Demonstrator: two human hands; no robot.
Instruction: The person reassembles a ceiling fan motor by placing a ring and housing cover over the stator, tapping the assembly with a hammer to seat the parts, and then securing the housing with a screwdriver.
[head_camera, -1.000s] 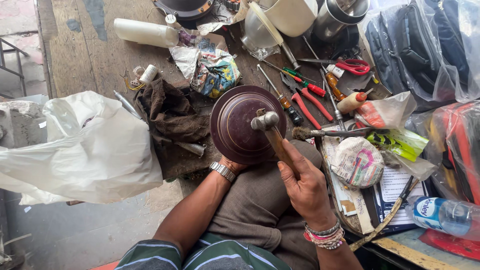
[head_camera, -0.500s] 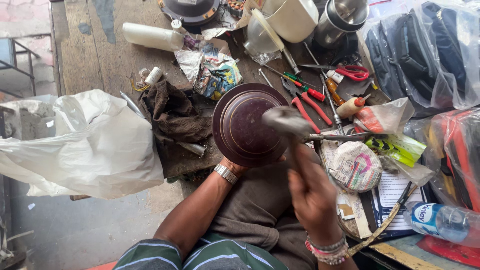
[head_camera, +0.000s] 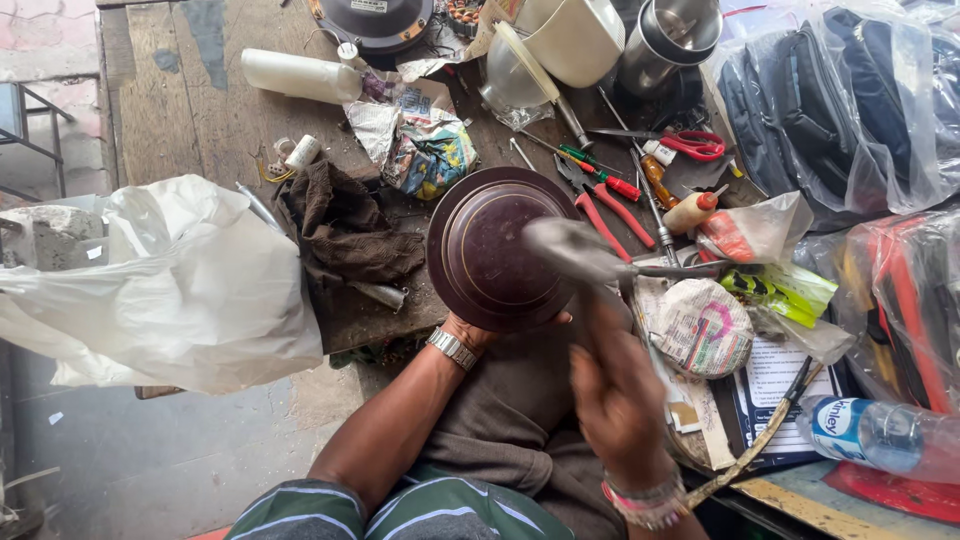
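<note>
Hammer (head_camera: 575, 252) head shifted lower over brown round lid (head_camera: 500, 250), blurred | right hand (head_camera: 615, 395) fisted round its handle | left hand (head_camera: 470, 328) gripping lid's underside, unchanged.

A round dark-brown metal disc (head_camera: 492, 248) with concentric rings on its face and a thin lighter rim line stands at the near edge of the bench, its face turned up toward the camera; its lower edge is partly hidden. A hammer (head_camera: 572, 252), blurred in the picture, lies across the disc's right half, its grey metal head over the face and its handle running down and to the right. Whether the head touches the face cannot be told.
</note>
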